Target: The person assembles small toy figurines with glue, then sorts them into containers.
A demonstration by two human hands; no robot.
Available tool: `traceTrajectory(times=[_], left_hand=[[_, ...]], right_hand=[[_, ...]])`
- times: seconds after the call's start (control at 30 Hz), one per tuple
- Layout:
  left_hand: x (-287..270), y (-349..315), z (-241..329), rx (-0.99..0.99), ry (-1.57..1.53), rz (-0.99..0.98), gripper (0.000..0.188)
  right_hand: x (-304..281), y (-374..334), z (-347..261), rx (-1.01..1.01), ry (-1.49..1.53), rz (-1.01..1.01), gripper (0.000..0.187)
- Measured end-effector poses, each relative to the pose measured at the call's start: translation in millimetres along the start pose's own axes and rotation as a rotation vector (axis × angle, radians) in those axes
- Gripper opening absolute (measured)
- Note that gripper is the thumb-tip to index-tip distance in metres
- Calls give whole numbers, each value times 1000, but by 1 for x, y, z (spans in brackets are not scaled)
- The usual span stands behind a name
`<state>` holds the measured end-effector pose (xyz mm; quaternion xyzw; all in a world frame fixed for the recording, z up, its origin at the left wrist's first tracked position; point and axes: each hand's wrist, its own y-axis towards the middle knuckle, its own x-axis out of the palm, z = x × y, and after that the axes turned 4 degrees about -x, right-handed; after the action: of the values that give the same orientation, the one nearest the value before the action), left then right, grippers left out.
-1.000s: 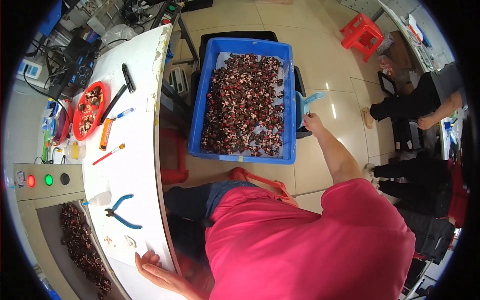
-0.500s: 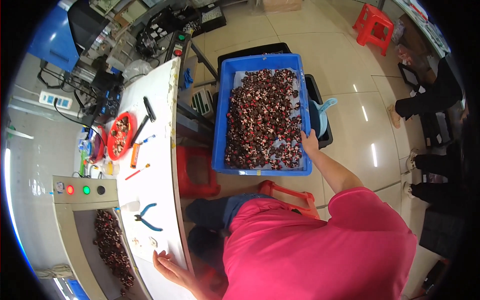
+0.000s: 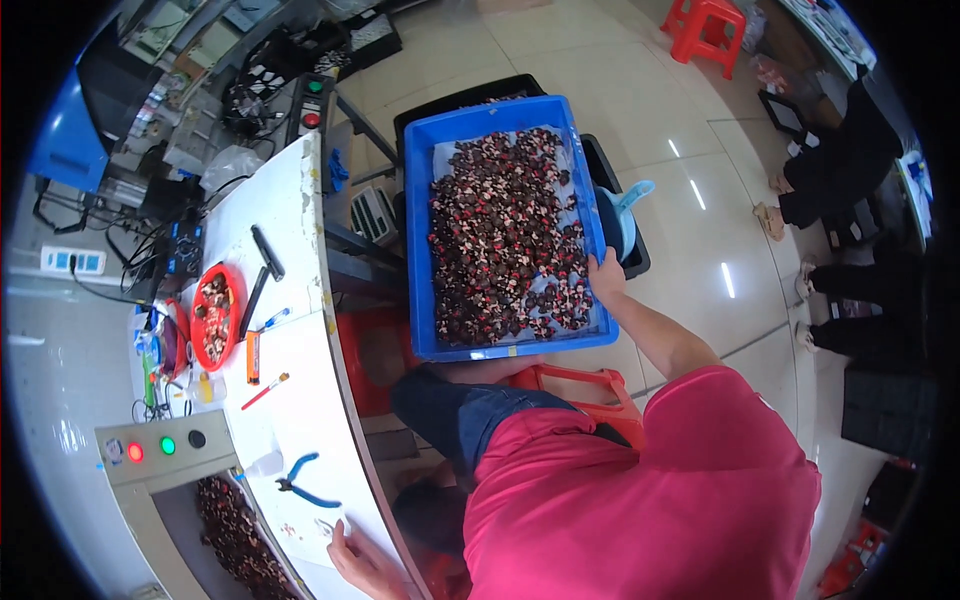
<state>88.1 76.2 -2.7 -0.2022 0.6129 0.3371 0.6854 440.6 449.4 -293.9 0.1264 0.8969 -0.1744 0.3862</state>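
A clear plastic bag (image 3: pixel 232 165) lies at the white bench's far end.

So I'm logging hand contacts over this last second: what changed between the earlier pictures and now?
The right hand moved from just off the blue crate's right side onto its right rim, near the front corner, and now rests there; whether it grips cannot be told. The left hand stayed flat on the white table's near edge. The blue pliers and the red bowl lie as before.
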Motion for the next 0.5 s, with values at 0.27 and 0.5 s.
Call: traceTrajectory(times=[0.27,0.5], left_hand=[[40,28,-23,223,-61,57,24],[43,74,0,266,-163,33,31]], right_hand=[[29,26,-4,21,-32,20,38],[50,30,-35,75,-82,17,37]])
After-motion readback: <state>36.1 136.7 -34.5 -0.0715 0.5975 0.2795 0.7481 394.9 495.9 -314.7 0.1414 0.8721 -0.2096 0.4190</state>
